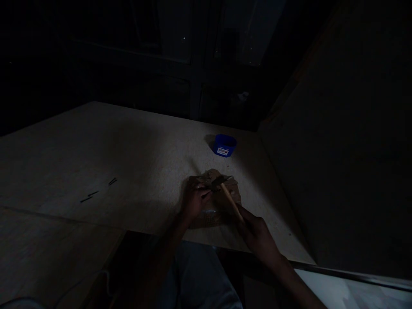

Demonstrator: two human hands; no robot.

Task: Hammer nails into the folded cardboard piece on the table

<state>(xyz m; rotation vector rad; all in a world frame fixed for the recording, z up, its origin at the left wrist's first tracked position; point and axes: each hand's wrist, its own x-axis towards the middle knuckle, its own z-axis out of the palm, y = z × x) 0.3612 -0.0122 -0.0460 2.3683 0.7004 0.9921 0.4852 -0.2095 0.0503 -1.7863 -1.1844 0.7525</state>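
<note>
My right hand (pixel 255 229) is wrapped round the wooden handle of a hammer (pixel 231 201). The dark hammer head is over a brown cardboard piece (pixel 209 219), with torn, crumpled material along its far side. On the left part of that cardboard rests my left hand (pixel 195 199), its thumb and fingertips pinched together close to the hammer head. Whatever sits between those fingertips is too dark and small to make out.
Several thin dark nails (pixel 93 194) lie on the pale tabletop (pixel 154 146) at the left. A blue open container (pixel 224 146) with a white label stands beyond the cardboard. To the right rises a dark wall (pixel 341 150). The lighting is very dim.
</note>
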